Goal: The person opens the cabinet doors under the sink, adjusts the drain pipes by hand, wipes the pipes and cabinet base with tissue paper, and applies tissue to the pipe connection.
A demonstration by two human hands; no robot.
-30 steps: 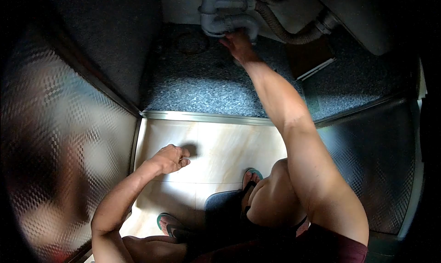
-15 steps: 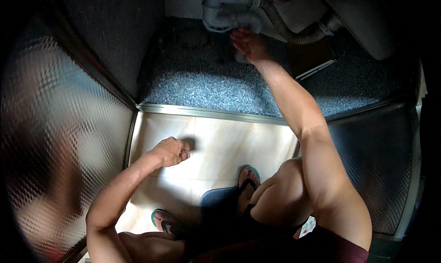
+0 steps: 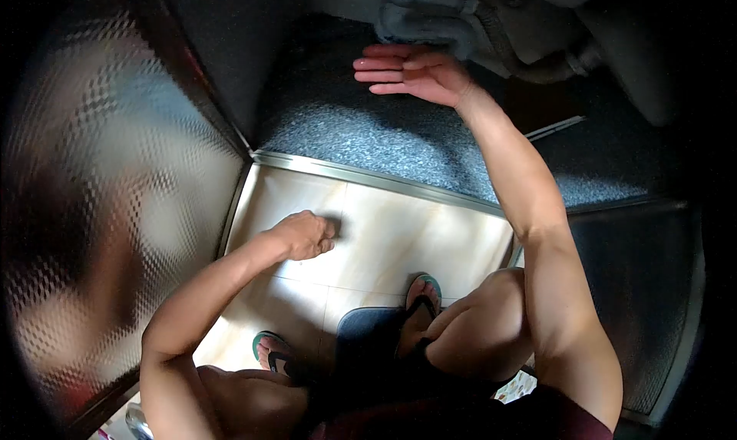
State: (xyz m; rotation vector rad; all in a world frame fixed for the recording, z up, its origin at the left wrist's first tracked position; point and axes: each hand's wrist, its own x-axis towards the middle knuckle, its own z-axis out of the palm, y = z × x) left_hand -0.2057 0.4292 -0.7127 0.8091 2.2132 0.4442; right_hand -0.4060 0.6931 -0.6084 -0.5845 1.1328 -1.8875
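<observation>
My right hand (image 3: 418,75) is stretched out inside the dark cabinet, palm up and fingers apart, with nothing in it. Just beyond its fingers are the grey drain pipes (image 3: 430,25), partly lost in shadow. A ribbed drain hose (image 3: 503,44) runs from them to the right. My left hand (image 3: 307,235) is closed in a loose fist above the tiled floor, in front of the cabinet. Whatever its curled fingers may hold is hidden.
A speckled carpet-like lining (image 3: 368,144) covers the cabinet floor behind a metal sill (image 3: 368,180). Textured glass doors stand at the left (image 3: 146,210) and right (image 3: 637,302). A flat dark board (image 3: 541,106) lies under the hose. My sandalled feet rest on the tiles (image 3: 407,225).
My right hand has turned palm up, spread its fingers and come away from under the pipe. My left hand stays closed and has shifted slightly right and up. The view has tilted a little.
</observation>
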